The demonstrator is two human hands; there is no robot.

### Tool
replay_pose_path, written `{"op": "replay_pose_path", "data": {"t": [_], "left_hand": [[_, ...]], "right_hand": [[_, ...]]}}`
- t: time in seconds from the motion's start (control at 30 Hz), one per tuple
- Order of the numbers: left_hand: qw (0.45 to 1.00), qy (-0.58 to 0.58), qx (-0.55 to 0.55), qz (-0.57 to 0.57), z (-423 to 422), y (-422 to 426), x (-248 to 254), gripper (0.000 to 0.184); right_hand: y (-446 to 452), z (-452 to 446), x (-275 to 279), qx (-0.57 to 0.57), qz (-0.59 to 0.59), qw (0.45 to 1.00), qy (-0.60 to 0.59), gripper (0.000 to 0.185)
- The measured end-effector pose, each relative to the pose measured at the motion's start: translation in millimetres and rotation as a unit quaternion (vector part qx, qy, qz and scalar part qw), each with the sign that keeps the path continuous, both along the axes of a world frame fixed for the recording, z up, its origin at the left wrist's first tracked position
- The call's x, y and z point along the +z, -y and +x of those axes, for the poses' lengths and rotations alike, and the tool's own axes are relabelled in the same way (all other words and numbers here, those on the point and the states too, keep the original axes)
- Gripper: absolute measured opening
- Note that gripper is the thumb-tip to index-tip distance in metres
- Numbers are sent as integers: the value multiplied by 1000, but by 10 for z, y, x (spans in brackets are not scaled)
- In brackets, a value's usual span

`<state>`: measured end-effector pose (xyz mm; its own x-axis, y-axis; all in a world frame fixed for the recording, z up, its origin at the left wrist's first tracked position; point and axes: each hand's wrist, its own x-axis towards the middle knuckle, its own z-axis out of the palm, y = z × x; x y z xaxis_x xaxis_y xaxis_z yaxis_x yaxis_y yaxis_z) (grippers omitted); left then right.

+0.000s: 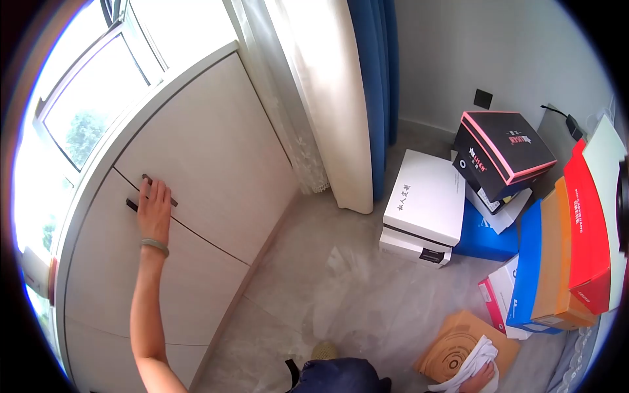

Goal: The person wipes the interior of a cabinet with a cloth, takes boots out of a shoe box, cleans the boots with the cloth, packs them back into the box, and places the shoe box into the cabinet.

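At the left, my left hand (154, 203) has its fingers hooked over a dark cabinet handle (173, 202) on the upper door of a pale wooden cabinet (203, 131). A second dark handle (132, 205) sits on the neighbouring door, just beside my hand. Both doors look closed. Low at the right, my right hand (483, 378) holds a crumpled white cloth (477, 360). The cloth overlaps a brown cardboard piece (452, 334) with a circular pattern. Whether the cloth touches the cardboard, I cannot tell.
White boxes (426, 196), a black box with pink edges (508, 147) and a blue box (485, 236) are stacked by the wall. Orange (553, 255) and red (585, 229) boxes stand at the far right. Curtains (321, 85) hang beside the cabinet; a window (98, 98) is at left.
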<state>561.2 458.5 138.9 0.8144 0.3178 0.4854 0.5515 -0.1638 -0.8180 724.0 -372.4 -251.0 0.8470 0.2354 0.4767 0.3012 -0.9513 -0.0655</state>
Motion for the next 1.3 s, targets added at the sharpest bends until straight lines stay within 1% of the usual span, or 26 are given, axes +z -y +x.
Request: {"op": "replay_pose_path", "data": {"t": [0.07, 0.1, 0.17, 0.27, 0.37, 0.47, 0.5, 0.53, 0.57, 0.6, 0.67, 0.7, 0.73, 0.77, 0.8, 0.83, 0.87, 0.9, 0.93, 1.0, 1.03, 1.13, 1.17, 1.2, 1.23, 1.3], "left_hand": [[994, -68, -73, -49, 0, -84, 186, 20], [994, -67, -77, -47, 15, -49, 239, 20], [986, -125, -91, -68, 84, 23, 335, 9], [980, -151, -86, -96, 317, 606, 505, 8], [965, -158, -193, -85, 710, 1186, 584, 6], [933, -153, -257, -202, 1290, 1629, 695, 9], [936, -185, -225, -199, 1486, 1705, 691, 9], [930, -166, -278, -175, 1672, 1726, 634, 10], [937, -179, -253, -160, 1882, 1891, 668, 11], [936, -202, -186, -220, 2115, 2070, 783, 12], [934, -238, -124, -235, 2537, 2243, 811, 17], [942, -190, -219, -169, 2764, 2091, 539, 22], [941, -274, -135, -146, 2917, 2289, 694, 19], [943, -261, -193, -68, 2933, 2344, 748, 17], [935, -238, -250, -76, 3072, 2318, 706, 15], [920, -123, -369, -55, 3242, 2211, 474, 14], [878, -4, -478, -32, 3382, 2087, 242, 14], [831, 82, -543, -88, 3349, 2096, 127, 18], [832, 121, -521, -150, 3298, 2102, 5, 39], [803, 177, -492, -288, 3235, 2065, -177, 59], [810, 170, -452, -332, 3225, 1988, -278, 69], [748, 145, -366, -535, 3267, 1653, -568, 72], [746, 149, -364, -537, 3308, 1502, -714, 72], [750, 103, -371, -537, 3352, 1348, -869, 72], [753, 56, -379, -536, 3366, 1253, -954, 73], [734, 43, -387, -556, 3231, 1278, -1011, 71]], "right_hand": [[8, 3, -32, -1, 9, 1000, 4, 59], [31, -11, -36, 0, 14, 1000, 5, 58], [51, -41, -44, -3, 14, 1000, 5, 58], [-40, -76, -9, -6, 23, 1000, 9, 56], [-76, 8, -72, -31, 79, 996, -1, 55], [6, 43, -176, -68, 25, 997, 3, 54], [88, 76, -274, -61, 9, 998, 12, 53], [142, 118, -320, -55, -7, 998, 22, 52], [145, 131, -319, -51, -8, 998, 26, 52], [125, 102, -315, -41, 4, 998, 38, 52], [19, 82, -190, -31, 16, 998, 53, 51], [-10, 91, -145, -27, 21, 998, 52, 49], [-25, 94, -133, -26, 22, 998, 50, 48], [-45, 107, -121, -24, 23, 998, 47, 47], [-55, 118, -105, -22, 26, 998, 46, 46], [-57, 134, -84, -20, 28, 999, 42, 44], [-73, 148, -60, -16, 29, 999, 39, 43], [-86, 156, -27, -13, 32, 999, 36, 42], [-100, 164, 7, -10, 34, 999, 31, 41], [-146, 170, 77, -5, 43, 999, 19, 38], [-180, 178, 123, -1, 50, 999, 8, 37], [-407, 245, 385, 37, 98, 994, -34, 33], [-508, 275, 517, 56, 123, 989, -54, 32], [-670, 324, 680, 78, 154, 982, -81, 31], [-879, 389, 855, 105, 188, 970, -110, 30], [-1300, 567, 1187, 159, 247, 942, -160, 27]]}}
